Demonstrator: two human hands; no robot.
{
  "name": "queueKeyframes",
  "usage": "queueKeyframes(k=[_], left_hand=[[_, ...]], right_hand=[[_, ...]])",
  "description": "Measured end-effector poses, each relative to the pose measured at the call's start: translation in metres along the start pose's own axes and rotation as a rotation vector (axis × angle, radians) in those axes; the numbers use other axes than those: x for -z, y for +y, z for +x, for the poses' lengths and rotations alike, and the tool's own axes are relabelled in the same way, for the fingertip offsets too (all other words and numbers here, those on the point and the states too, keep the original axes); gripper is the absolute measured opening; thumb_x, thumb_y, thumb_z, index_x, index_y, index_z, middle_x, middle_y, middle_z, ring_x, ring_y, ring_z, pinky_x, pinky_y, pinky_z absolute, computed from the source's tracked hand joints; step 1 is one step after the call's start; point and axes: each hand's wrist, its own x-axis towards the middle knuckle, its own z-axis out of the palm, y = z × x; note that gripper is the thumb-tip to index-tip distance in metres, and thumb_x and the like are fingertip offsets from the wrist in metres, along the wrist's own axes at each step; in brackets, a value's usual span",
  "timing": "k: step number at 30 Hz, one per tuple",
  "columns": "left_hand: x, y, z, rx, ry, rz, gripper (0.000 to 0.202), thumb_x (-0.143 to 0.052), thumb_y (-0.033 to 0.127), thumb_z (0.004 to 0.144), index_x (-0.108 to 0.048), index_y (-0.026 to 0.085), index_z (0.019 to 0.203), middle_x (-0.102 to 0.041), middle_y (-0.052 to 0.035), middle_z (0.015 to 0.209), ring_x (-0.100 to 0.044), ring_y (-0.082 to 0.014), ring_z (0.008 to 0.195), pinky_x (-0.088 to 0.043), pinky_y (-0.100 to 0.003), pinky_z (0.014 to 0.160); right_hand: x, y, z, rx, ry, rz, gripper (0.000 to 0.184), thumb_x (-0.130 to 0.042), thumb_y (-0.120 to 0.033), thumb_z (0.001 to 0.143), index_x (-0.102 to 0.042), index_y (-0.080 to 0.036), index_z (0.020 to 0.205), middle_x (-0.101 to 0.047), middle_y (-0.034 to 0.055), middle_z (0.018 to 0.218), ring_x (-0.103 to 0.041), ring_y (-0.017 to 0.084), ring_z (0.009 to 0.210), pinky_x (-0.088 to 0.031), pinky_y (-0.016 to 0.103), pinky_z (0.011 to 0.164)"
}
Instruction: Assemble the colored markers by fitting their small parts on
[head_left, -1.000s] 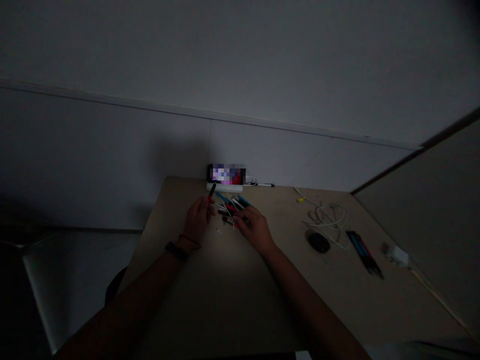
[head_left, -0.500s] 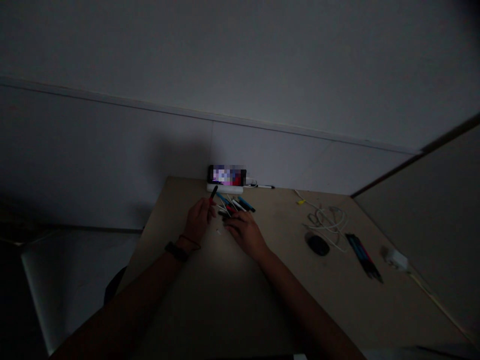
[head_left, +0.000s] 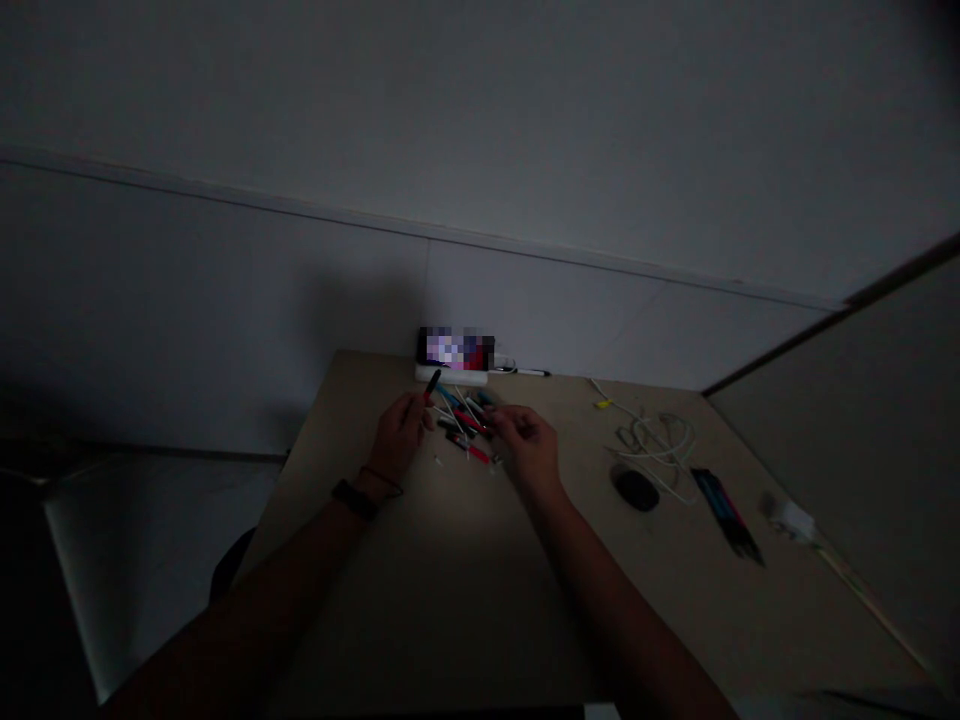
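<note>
While I watch from afar, my left hand point(head_left: 400, 437) grips a black pen point(head_left: 432, 386) tilted up; my right hand point(head_left: 530, 443), half-closed, hovers at the loose pens point(head_left: 466, 422) on the wooden tabletop point(head_left: 675, 600), holding nothing I can confirm.

A dim office corner: a pale wooden surface point(head_left: 465, 610) stands against a panelled wall point(head_left: 225, 330) beside a grey partition point(head_left: 847, 430). A computer mouse point(head_left: 637, 490), coiled white cable point(head_left: 660, 445) and scattered marker pens point(head_left: 469, 421) mark it as a desk.
</note>
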Motion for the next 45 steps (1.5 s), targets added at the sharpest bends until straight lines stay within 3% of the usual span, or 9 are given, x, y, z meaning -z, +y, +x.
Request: queueKeyframes(k=[4,9,13,19,26,32,37,45], left_hand=[[0.0,0.002,0.0,0.002,0.005,0.002,0.042,-0.056,0.057,0.096,-0.066,0.016,0.091,-0.058,0.0018,0.066,-0.044,-0.0085,0.049,-0.033,-0.021,0.045],[0.0,0.001,0.0,-0.007,0.015,0.032,0.038,-0.054,0.052,0.097,-0.067,0.017,0.089,-0.058,0.0017,0.066,-0.044,-0.0089,0.048,-0.034,-0.021,0.046],[-0.001,0.001,-0.002,-0.059,-0.038,0.144,0.027,-0.063,0.044,0.092,-0.07,0.018,0.086,-0.064,0.0007,0.067,-0.056,-0.0125,0.059,-0.044,-0.022,0.056],[-0.004,0.001,-0.007,-0.149,-0.185,0.233,0.017,-0.073,0.034,0.084,-0.079,0.02,0.093,-0.079,-0.0066,0.093,-0.072,-0.0209,0.087,-0.055,-0.031,0.079],[-0.004,-0.001,-0.007,-0.163,-0.169,0.254,0.018,-0.076,0.033,0.082,-0.08,0.02,0.093,-0.08,-0.0079,0.092,-0.073,-0.0227,0.085,-0.057,-0.033,0.076],[-0.004,0.0,-0.007,-0.179,-0.181,0.266,0.016,-0.076,0.031,0.082,-0.08,0.021,0.093,-0.08,-0.007,0.09,-0.073,-0.0209,0.081,-0.056,-0.03,0.072],[-0.004,0.002,-0.007,-0.191,-0.204,0.251,0.015,-0.075,0.032,0.084,-0.081,0.021,0.093,-0.081,-0.0076,0.093,-0.074,-0.0219,0.084,-0.057,-0.031,0.074],[-0.002,0.002,-0.008,-0.244,-0.225,0.303,0.014,-0.074,0.03,0.085,-0.081,0.022,0.094,-0.08,-0.008,0.095,-0.074,-0.0223,0.088,-0.057,-0.033,0.078]], right_hand=[[0.016,0.008,0.014,-0.216,0.209,0.372,0.027,-0.087,-0.039,0.072,-0.07,-0.022,0.084,-0.079,0.0046,0.092,-0.077,0.02,0.087,-0.064,0.029,0.07],[0.031,0.019,0.022,-0.303,0.25,0.494,0.023,-0.089,-0.031,0.071,-0.072,-0.023,0.084,-0.079,0.0031,0.09,-0.076,0.017,0.082,-0.065,0.024,0.066],[0.026,0.014,0.019,-0.281,0.229,0.447,0.029,-0.091,-0.036,0.068,-0.073,-0.023,0.087,-0.08,0.0049,0.093,-0.077,0.019,0.083,-0.066,0.027,0.066],[0.012,-0.003,0.009,-0.193,0.136,0.338,0.038,-0.093,-0.04,0.064,-0.075,-0.019,0.09,-0.081,0.0084,0.096,-0.078,0.023,0.085,-0.065,0.035,0.074],[0.0,-0.005,0.001,-0.178,0.059,0.286,0.034,-0.093,-0.04,0.062,-0.075,-0.02,0.083,-0.082,0.0073,0.092,-0.077,0.023,0.08,-0.065,0.038,0.075],[-0.003,0.001,-0.002,-0.175,-0.011,0.287,0.034,-0.092,-0.039,0.065,-0.076,-0.02,0.087,-0.082,0.0085,0.099,-0.078,0.023,0.085,-0.065,0.04,0.082],[-0.001,0.002,-0.001,-0.159,-0.024,0.25,0.037,-0.092,-0.042,0.065,-0.077,-0.021,0.091,-0.082,0.0079,0.095,-0.078,0.023,0.081,-0.065,0.038,0.075],[0.004,0.004,-0.001,-0.033,-0.053,-0.039,0.038,-0.081,-0.056,0.077,-0.07,-0.02,0.08,-0.076,0.0042,0.071,-0.07,0.02,0.065,-0.055,0.03,0.062]])
